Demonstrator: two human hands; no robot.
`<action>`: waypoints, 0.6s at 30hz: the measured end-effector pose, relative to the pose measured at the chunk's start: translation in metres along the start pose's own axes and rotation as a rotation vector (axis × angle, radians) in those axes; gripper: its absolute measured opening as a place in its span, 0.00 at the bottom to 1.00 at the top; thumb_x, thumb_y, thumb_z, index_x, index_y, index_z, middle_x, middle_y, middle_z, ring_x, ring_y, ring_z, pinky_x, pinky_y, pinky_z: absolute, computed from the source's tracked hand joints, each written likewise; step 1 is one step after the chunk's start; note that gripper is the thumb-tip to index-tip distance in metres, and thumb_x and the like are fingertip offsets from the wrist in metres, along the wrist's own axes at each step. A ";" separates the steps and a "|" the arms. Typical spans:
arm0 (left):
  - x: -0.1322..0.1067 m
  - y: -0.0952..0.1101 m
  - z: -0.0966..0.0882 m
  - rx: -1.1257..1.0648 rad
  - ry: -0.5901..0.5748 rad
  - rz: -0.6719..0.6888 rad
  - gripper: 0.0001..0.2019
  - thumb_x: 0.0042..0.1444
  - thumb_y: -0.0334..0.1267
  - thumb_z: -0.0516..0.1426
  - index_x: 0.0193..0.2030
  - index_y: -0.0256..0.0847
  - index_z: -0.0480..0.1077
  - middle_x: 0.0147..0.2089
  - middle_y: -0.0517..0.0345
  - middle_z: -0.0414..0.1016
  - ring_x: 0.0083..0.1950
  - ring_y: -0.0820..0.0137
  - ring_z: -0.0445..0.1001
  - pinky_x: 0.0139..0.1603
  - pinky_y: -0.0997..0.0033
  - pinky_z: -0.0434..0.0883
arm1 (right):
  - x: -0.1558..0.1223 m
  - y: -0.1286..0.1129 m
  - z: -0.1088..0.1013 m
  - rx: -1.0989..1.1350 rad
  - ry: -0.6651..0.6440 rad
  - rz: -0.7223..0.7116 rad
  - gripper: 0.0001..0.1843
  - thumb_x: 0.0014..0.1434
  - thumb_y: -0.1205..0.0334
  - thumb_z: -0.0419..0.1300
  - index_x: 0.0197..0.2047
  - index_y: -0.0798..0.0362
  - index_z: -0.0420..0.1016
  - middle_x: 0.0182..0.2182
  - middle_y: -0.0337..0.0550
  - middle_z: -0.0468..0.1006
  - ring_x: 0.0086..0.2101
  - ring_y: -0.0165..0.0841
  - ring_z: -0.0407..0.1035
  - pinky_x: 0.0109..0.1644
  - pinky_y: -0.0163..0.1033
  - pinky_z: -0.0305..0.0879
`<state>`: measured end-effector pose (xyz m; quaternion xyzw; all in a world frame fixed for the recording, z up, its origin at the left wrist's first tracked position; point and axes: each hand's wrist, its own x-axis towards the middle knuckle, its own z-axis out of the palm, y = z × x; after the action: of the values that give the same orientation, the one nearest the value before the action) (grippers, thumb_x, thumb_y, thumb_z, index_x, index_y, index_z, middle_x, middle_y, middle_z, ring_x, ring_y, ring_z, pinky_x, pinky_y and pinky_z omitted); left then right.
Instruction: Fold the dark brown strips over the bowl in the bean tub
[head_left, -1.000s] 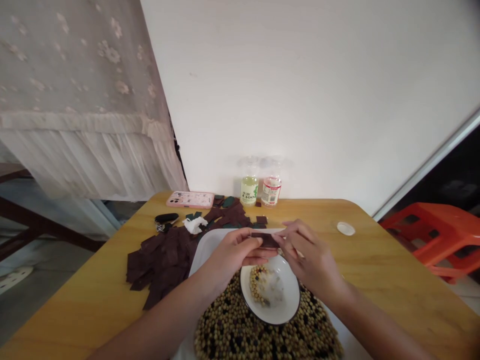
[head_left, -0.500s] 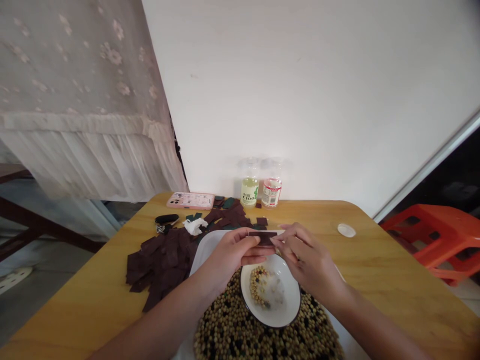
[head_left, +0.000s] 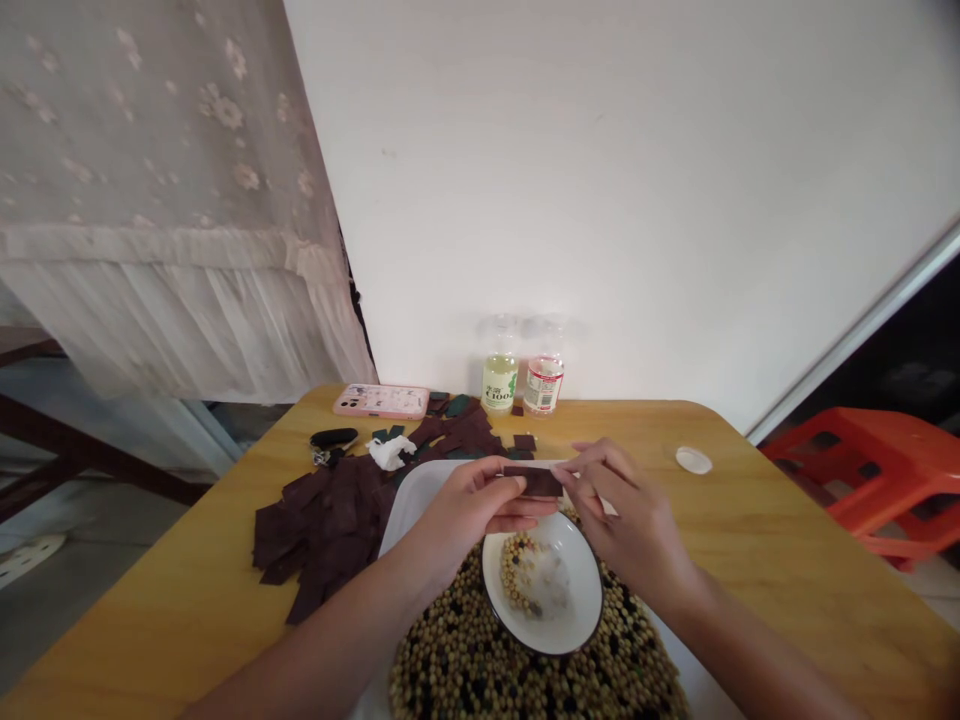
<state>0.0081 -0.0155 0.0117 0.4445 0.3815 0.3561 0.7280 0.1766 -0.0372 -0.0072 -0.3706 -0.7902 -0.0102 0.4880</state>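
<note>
Wood-grain tabletop (head_left: 750, 540) below left hand (head_left: 469, 500) and right hand (head_left: 622, 505). White tray (head_left: 403, 500) on it, under both, filled nearer the wearer with tan and black beads (head_left: 450, 660). Brown pile (head_left: 330, 520) of flat pieces, left of left hand.

Left hand: nearly closed, thumb on top, fingers beneath, pinching brown strip (head_left: 541, 481). Right hand: fingers curled, thumb and fingertips close together at the strip's right end; can't tell if they grip it.

White bowl (head_left: 583, 580) on the beads, just below the hands, small yellow beads and a whitish clump inside. Beyond the hands, two bottles: green-label bottle (head_left: 499, 385) reads "C100", Chinese characters above; red-and-white-label bottle (head_left: 544, 385) beside it, print too small to read. Patterned pink phone (head_left: 381, 400), beyond and left of left hand. White tissue (head_left: 390, 452) nearer it. Round white lid (head_left: 694, 460) right of right hand.
</note>
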 end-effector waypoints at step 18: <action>0.002 -0.003 -0.003 -0.017 -0.012 -0.024 0.05 0.52 0.31 0.55 0.36 0.35 0.70 0.35 0.49 0.79 0.36 0.68 0.78 0.35 0.75 0.73 | -0.003 0.000 0.002 0.039 -0.080 -0.016 0.16 0.53 0.80 0.51 0.22 0.51 0.52 0.28 0.38 0.62 0.33 0.30 0.64 0.46 0.44 0.66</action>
<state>0.0072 -0.0140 0.0080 0.4357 0.3792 0.3481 0.7384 0.1761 -0.0377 -0.0103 -0.3547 -0.8122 0.0163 0.4630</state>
